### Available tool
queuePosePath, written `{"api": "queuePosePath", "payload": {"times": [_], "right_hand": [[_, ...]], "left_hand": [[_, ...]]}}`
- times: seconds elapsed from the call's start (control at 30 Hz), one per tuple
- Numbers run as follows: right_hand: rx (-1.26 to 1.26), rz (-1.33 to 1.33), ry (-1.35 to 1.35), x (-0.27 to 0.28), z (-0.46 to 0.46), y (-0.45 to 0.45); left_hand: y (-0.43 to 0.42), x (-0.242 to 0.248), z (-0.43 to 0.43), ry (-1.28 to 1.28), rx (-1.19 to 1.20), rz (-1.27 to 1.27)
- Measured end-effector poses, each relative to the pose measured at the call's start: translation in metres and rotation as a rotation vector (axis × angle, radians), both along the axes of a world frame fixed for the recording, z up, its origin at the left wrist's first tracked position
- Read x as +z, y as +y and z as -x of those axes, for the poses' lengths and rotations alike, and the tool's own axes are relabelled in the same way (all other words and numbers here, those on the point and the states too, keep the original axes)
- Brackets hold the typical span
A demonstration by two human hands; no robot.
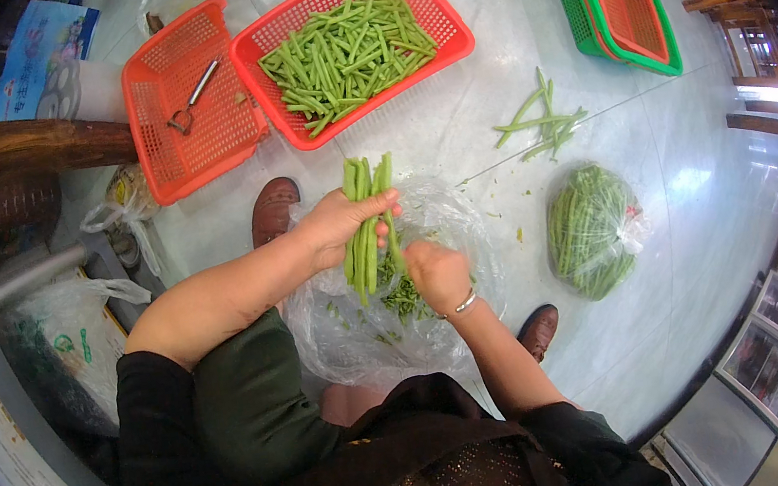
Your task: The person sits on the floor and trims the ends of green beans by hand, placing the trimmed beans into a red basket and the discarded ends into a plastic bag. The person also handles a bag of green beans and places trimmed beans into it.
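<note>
A bunch of long green beans (362,246) stands upright in my left hand (346,223), its fingers and thumb wrapped around the middle. My right hand (439,273), blurred and with a bangle at the wrist, is curled at the lower end of one bean on the bunch's right side and seems to pinch it; the fingertips are hidden. Beneath both hands a clear plastic bag (343,345) lies spread on the floor between my shoes. Small green bean trimmings (403,296) are heaped on it.
Ahead, a red plastic basket (361,117) holds cut beans. An orange basket (199,146) beside it carries a peeler (197,99). To the right are loose beans (550,120), a tied bag of beans (591,235) and stacked green and orange baskets (580,11). A wooden leg (44,144) stands left.
</note>
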State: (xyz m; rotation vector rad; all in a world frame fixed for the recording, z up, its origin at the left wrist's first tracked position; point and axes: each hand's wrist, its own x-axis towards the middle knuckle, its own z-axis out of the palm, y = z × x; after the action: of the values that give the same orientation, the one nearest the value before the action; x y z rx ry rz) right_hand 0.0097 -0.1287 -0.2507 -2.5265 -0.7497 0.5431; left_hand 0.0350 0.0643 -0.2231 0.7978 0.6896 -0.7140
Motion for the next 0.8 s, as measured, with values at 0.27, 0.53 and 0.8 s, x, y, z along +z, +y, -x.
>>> {"api": "queuePosePath", "payload": {"times": [0.27, 0.53, 0.8], "right_hand": [[-0.037, -0.344, 0.73, -0.017, 0.015, -0.032], [-0.297, -0.533, 1.003, -0.001, -0.001, -0.01], [-0.227, -0.506, 0.53, 0.008, 0.002, -0.005]], "left_hand": [[0.004, -0.006, 0.0, 0.019, 0.032, -0.1], [0.003, -0.009, -0.003, 0.005, 0.064, -0.15], [0.005, -0.01, -0.002, 0.026, 0.092, -0.188]]}}
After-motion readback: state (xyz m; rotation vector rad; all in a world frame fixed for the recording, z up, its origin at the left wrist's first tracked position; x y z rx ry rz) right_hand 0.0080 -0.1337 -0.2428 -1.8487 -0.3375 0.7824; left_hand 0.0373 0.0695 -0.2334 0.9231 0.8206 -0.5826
